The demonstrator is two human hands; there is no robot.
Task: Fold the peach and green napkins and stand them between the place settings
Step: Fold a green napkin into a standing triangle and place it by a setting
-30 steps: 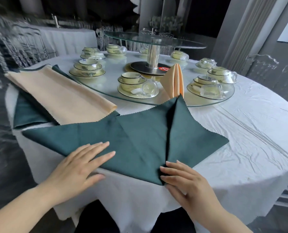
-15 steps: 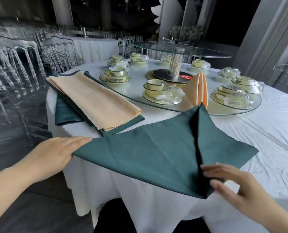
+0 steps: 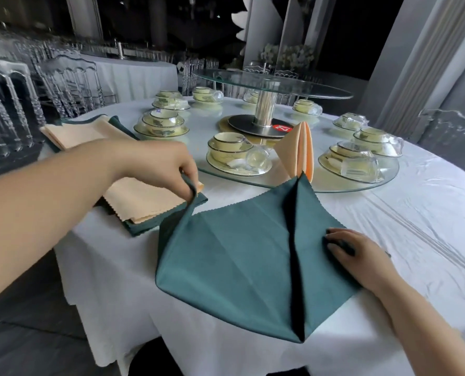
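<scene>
Corner of green napkin (image 3: 234,256) newly aloft between left hand (image 3: 155,164) fingers (image 3: 190,183)

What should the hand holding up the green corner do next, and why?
Probably swing that corner over and lay it along the middle fold. The left hand pinches the left corner of the green napkin, lifted off the table, while the right hand presses flat the right flap, which already meets that fold.

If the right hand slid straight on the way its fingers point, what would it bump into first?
Probably the dark middle fold of the green napkin. The right hand lies flat on that napkin, fingers pointing left toward it.
</scene>
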